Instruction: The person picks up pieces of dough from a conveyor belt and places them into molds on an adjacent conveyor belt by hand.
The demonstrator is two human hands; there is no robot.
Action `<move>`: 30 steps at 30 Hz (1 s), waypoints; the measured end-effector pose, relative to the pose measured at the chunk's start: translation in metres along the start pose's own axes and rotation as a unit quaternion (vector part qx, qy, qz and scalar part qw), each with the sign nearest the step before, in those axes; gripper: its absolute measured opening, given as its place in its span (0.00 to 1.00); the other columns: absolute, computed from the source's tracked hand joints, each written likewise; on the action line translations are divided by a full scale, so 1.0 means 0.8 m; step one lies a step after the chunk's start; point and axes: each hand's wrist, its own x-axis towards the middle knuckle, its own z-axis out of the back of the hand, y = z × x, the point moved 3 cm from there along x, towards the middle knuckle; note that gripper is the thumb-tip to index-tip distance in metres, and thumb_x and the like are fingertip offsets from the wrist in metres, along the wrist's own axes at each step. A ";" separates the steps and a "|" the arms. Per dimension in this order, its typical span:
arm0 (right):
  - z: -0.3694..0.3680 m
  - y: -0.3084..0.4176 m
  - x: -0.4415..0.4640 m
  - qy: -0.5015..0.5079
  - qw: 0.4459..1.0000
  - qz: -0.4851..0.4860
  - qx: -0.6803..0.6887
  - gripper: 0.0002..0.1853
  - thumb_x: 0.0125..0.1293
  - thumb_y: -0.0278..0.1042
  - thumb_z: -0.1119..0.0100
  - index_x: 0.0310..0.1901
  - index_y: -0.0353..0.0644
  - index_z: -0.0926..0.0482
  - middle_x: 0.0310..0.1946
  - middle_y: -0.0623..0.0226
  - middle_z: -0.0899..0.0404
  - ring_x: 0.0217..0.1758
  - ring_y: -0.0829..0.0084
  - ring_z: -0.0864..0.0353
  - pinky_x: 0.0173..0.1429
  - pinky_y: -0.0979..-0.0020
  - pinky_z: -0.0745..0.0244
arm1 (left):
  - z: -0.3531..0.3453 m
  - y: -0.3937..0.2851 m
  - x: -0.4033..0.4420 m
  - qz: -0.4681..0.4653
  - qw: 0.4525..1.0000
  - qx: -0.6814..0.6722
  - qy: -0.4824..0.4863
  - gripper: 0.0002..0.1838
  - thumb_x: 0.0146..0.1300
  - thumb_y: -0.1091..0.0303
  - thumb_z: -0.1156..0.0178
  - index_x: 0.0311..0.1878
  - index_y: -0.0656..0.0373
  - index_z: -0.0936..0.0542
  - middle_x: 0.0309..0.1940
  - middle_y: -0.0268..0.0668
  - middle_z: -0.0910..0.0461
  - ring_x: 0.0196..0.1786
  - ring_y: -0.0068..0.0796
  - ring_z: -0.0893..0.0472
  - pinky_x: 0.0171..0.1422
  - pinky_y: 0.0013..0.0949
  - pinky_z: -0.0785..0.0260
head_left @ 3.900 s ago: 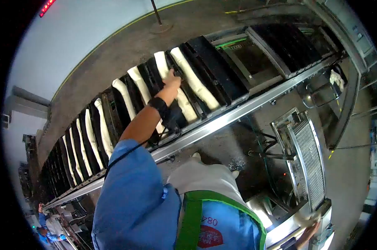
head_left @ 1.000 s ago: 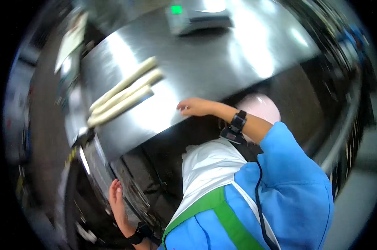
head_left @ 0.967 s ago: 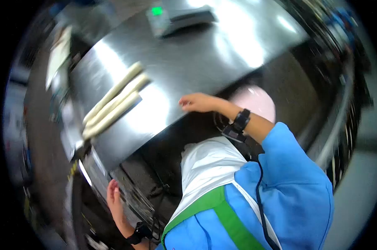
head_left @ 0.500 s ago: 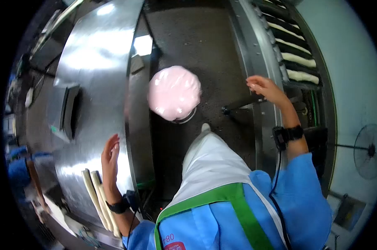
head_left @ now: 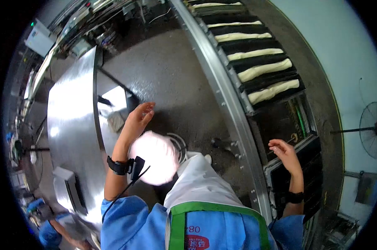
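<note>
My left hand [head_left: 139, 118] is in the air over the floor, near a round pink plastic-covered stool [head_left: 157, 156]. Its fingers are loosely bent and hold nothing. On the other side my right hand [head_left: 287, 155] hovers above the conveyor, next to a black tray [head_left: 276, 171]; it is empty too, with fingers slightly curved. Beyond that hand lie several long pale dough strips, the nearest dough strip [head_left: 273, 91] resting in a black grooved tray [head_left: 255, 86]. Neither hand touches any dough.
A steel table [head_left: 74, 106] runs along the left, with a grey metal box [head_left: 65, 189] on it. The conveyor's metal rail [head_left: 221, 91] crosses on the right. A standing fan [head_left: 371, 129] is by the wall. Another person's arm [head_left: 65, 235] shows at lower left.
The view has turned right, toward the conveyor and its dough. My left hand has moved from over the steel table to above the floor by the stool. My right hand is now over the conveyor.
</note>
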 end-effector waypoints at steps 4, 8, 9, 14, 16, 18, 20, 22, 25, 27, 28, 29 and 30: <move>0.009 -0.005 0.027 -0.047 0.999 0.020 -0.004 0.11 0.60 0.28 0.52 0.44 0.36 0.29 0.37 0.67 0.26 0.40 0.78 0.27 0.44 0.78 0.33 | 0.017 -0.017 0.082 -0.043 0.997 0.066 0.008 0.15 0.59 0.69 0.51 0.49 0.60 0.31 0.43 0.41 0.27 0.45 0.32 0.27 0.44 0.30 0.32; 0.015 0.016 0.060 -0.068 0.997 -0.018 -0.033 0.13 0.59 0.29 0.51 0.46 0.38 0.29 0.39 0.66 0.26 0.39 0.75 0.27 0.42 0.75 0.32 | 0.059 -0.020 0.167 -0.071 0.994 0.079 -0.027 0.14 0.57 0.68 0.48 0.47 0.59 0.29 0.42 0.41 0.26 0.44 0.33 0.26 0.43 0.30 0.32; 0.017 0.013 0.076 -0.085 0.996 0.007 -0.010 0.12 0.59 0.29 0.50 0.45 0.37 0.29 0.38 0.66 0.26 0.39 0.76 0.27 0.42 0.75 0.32 | 0.075 -0.008 0.197 -0.090 0.993 0.077 -0.031 0.15 0.57 0.68 0.48 0.48 0.57 0.29 0.44 0.42 0.27 0.44 0.33 0.26 0.43 0.30 0.32; 0.032 0.055 0.168 -0.181 0.982 -0.005 0.052 0.14 0.60 0.33 0.50 0.45 0.36 0.29 0.37 0.67 0.25 0.38 0.77 0.27 0.40 0.77 0.31 | 0.141 0.023 0.342 -0.073 0.992 0.099 -0.025 0.18 0.55 0.67 0.47 0.51 0.55 0.32 0.48 0.42 0.31 0.44 0.35 0.27 0.45 0.33 0.33; 0.033 0.085 0.221 -0.238 0.969 -0.043 0.048 0.14 0.61 0.35 0.51 0.45 0.36 0.29 0.36 0.67 0.26 0.38 0.78 0.27 0.40 0.78 0.32 | 0.149 0.042 0.391 -0.148 0.975 0.164 -0.029 0.21 0.54 0.65 0.47 0.52 0.54 0.34 0.47 0.43 0.31 0.45 0.39 0.29 0.48 0.37 0.34; 0.034 0.128 0.305 -0.249 0.967 -0.013 0.055 0.13 0.59 0.35 0.50 0.43 0.38 0.27 0.35 0.70 0.26 0.35 0.79 0.28 0.37 0.79 0.34 | 0.169 0.035 0.431 -0.157 0.971 0.180 -0.011 0.21 0.54 0.65 0.47 0.53 0.54 0.34 0.47 0.43 0.32 0.47 0.41 0.31 0.50 0.39 0.37; 0.020 0.186 0.372 -0.182 0.982 0.048 0.000 0.12 0.59 0.33 0.51 0.43 0.37 0.28 0.35 0.70 0.26 0.35 0.79 0.29 0.37 0.80 0.35 | 0.197 0.030 0.455 -0.145 0.976 0.163 -0.010 0.21 0.54 0.65 0.46 0.53 0.54 0.34 0.47 0.44 0.32 0.48 0.42 0.32 0.51 0.40 0.38; -0.002 0.273 0.438 -0.118 0.991 0.043 -0.045 0.11 0.58 0.28 0.51 0.42 0.35 0.29 0.34 0.68 0.26 0.37 0.78 0.29 0.41 0.77 0.34 | 0.239 0.047 0.499 -0.162 0.975 0.153 -0.018 0.22 0.54 0.64 0.46 0.53 0.55 0.34 0.47 0.44 0.33 0.48 0.43 0.32 0.52 0.40 0.39; -0.009 0.344 0.531 -0.118 0.987 0.084 -0.063 0.11 0.57 0.28 0.50 0.41 0.35 0.28 0.33 0.69 0.26 0.36 0.78 0.30 0.42 0.78 0.35 | 0.316 0.058 0.547 -0.177 0.970 0.155 -0.067 0.21 0.54 0.64 0.47 0.52 0.55 0.35 0.47 0.44 0.33 0.49 0.45 0.33 0.52 0.39 0.39; -0.017 0.402 0.603 -0.142 0.983 0.062 -0.095 0.11 0.58 0.29 0.51 0.41 0.34 0.29 0.33 0.68 0.27 0.35 0.80 0.31 0.40 0.79 0.36 | 0.373 0.077 0.593 -0.154 0.972 0.146 -0.098 0.21 0.54 0.64 0.47 0.53 0.54 0.35 0.48 0.44 0.34 0.50 0.44 0.34 0.53 0.39 0.40; -0.018 0.423 0.640 -0.140 0.984 0.070 -0.088 0.11 0.58 0.30 0.51 0.41 0.34 0.29 0.33 0.68 0.27 0.35 0.80 0.31 0.39 0.79 0.36 | 0.399 0.088 0.616 -0.142 0.973 0.140 -0.118 0.21 0.54 0.64 0.47 0.53 0.53 0.35 0.49 0.44 0.35 0.51 0.44 0.35 0.54 0.39 0.41; -0.025 0.452 0.685 -0.114 0.985 0.092 -0.094 0.11 0.58 0.30 0.51 0.41 0.34 0.29 0.32 0.69 0.27 0.33 0.81 0.31 0.37 0.80 0.36 | 0.426 0.107 0.641 -0.135 0.974 0.137 -0.120 0.21 0.54 0.64 0.47 0.53 0.53 0.35 0.49 0.44 0.35 0.51 0.44 0.35 0.54 0.39 0.41; -0.039 0.491 0.727 -0.097 0.985 0.120 -0.082 0.10 0.58 0.29 0.51 0.40 0.34 0.29 0.32 0.69 0.27 0.32 0.82 0.32 0.36 0.80 0.36 | 0.459 0.123 0.667 -0.145 0.969 0.142 -0.143 0.21 0.54 0.64 0.47 0.53 0.53 0.35 0.50 0.43 0.35 0.52 0.44 0.35 0.55 0.38 0.41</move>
